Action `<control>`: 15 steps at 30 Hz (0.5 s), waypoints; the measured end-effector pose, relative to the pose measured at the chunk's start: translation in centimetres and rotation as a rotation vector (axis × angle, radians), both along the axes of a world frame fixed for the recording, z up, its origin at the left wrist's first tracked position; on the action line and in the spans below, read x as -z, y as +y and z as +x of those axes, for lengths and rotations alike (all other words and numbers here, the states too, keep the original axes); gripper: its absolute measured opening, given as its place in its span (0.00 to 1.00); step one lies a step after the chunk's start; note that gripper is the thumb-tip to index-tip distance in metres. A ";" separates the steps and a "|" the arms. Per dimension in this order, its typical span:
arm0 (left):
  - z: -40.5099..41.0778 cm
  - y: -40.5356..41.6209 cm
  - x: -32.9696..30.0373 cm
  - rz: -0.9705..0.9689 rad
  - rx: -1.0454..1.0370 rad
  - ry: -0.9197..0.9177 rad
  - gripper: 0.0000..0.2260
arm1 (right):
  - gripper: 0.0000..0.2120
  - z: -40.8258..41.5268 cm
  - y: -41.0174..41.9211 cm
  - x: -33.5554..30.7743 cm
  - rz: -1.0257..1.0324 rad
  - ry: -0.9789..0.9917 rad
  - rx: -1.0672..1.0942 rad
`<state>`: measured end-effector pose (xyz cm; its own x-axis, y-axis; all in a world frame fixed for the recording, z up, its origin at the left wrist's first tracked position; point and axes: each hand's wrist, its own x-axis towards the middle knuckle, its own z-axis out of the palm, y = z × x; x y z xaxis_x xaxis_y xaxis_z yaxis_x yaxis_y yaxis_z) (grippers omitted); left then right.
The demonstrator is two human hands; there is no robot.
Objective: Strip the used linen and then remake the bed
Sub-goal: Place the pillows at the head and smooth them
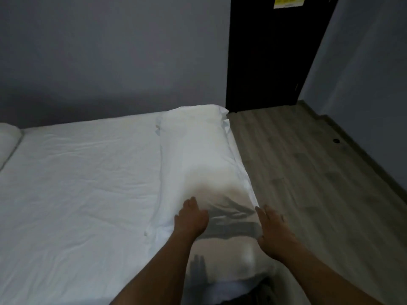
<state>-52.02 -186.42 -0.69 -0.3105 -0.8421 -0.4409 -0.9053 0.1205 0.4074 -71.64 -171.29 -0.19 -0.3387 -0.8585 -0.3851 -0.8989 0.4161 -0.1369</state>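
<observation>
White cotton covers the pillow [198,155], which lies lengthwise along the right edge of the bed [77,183], its far end close to the wall and its near end under the person's hands. The left hand [191,219] rests flat on the near left part of the pillow, fingers fairly straight and spread, holding nothing. The right hand [275,227] sits at the near right corner, fingers straight and laid against the fabric edge; neither grip is closed round anything. Between the hands the case is creased and shadowed, which suggests loose cloth over a soft filling.

Judging by its sag and wrinkles, the pillow should be light, soft and easily squashed, not slippery and not fragile. It would fold in the middle if lifted by one end, so taking hold at both near corners or along both long sides seems best.

Beneath it a white sheet [88,164] lies mostly smooth over the mattress, with light creases. A second pillow [7,142] shows at the far left edge. To the right is grey wood-look floor [297,164], and a dark door [268,51] stands beyond.
</observation>
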 end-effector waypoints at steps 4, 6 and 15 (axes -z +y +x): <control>-2.0 -0.3 0.4 -0.128 0.070 -0.094 0.28 | 0.41 -4.9 -3.5 1.0 0.100 -0.012 -0.097; -1.8 -0.7 1.2 -0.065 -0.027 -0.074 0.28 | 0.41 -6.4 -5.3 1.5 0.112 -0.054 -0.126; 2.0 -7.6 9.5 0.082 -0.613 0.114 0.25 | 0.45 -4.4 -14.8 9.8 0.133 -0.475 0.243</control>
<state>-50.04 -194.01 -10.18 0.1695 -0.8466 -0.5046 -0.7499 -0.4430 0.4914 -76.08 -186.09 -9.98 -0.2829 -0.7108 -0.6440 -0.6270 0.6452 -0.4366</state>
